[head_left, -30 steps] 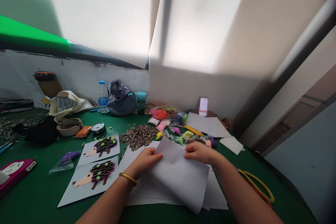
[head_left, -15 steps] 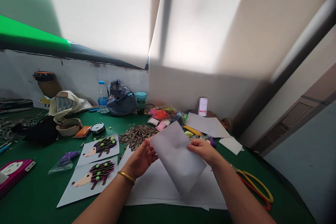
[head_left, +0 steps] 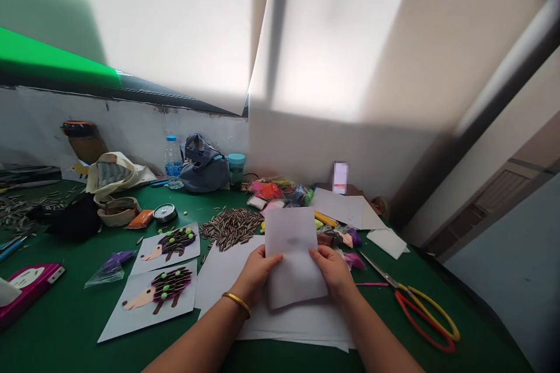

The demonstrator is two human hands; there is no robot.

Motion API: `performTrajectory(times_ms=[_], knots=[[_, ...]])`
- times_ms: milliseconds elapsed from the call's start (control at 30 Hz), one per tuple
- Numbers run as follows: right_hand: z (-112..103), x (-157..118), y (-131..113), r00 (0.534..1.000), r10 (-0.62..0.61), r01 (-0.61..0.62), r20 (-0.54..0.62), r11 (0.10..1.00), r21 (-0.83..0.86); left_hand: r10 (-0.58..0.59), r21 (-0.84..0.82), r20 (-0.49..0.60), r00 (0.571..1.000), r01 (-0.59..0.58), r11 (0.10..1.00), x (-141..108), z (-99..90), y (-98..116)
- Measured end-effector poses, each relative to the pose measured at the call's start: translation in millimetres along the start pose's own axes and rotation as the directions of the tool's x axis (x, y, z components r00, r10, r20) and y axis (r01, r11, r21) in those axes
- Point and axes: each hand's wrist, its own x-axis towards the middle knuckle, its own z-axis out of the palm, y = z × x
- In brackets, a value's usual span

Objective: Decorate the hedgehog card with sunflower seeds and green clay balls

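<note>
1. Centrally, the white paper (head_left: 294, 268) was held over loose sheets (head_left: 262, 326) on the surface (head_left: 56, 329).
2. The left hand (head_left: 256, 274) had its fingers pinched on the nine-o'clock edge.
3. The right hand (head_left: 336, 273) had its fingers pinched on the three-o'clock edge.
4. From the paper, scissors (head_left: 396, 284) lay at four o'clock, striped seeds (head_left: 231, 228) at ten, hedgehog pictures (head_left: 175, 282) at nine.

Scissors (head_left: 396, 285) as obstacle near right grip (head_left: 333, 273), free green tabletop (head_left: 476, 326) beyond.

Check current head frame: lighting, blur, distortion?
Head view throughout: bright patch on the white covering, grey shadow band beside it; apparent wide-angle stretch toward the edges; phone-like object pixelated; held paper greyer than that patch; scissors clearly outlined.
</note>
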Motion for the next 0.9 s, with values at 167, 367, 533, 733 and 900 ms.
performTrajectory(times_ms=[167, 367, 533, 733, 900], knots=[[-1, 3, 6, 1.000, 0.004, -0.004, 0.018, 1.000, 0.019, 0.061, 0.062, -0.062, 0.996, -0.057, 0.996, 7, -18.8, 2], [-3, 6, 11, 1.000, -0.019, 0.019, 0.008, 0.999, -0.048, 0.050, 0.109, -0.045, 0.998, -0.045, 0.993, 12, -32.8, 8], [0, 1, 3, 0.999, -0.040, 0.041, 0.014, 0.998, -0.046, 0.058, 0.169, 0.035, 0.998, -0.063, 0.983, 5, -33.3, 16], [8, -8, -4, 0.997, -0.011, 0.014, 0.081, 1.000, -0.026, 0.071, 0.235, 0.094, 0.993, -0.092, 0.968, 0, -30.9, 17], [4, -7, -7, 0.996, 0.010, -0.001, 0.091, 0.995, -0.095, 0.102, 0.157, 0.058, 0.993, -0.110, 0.981, 1, -30.4, 18]])
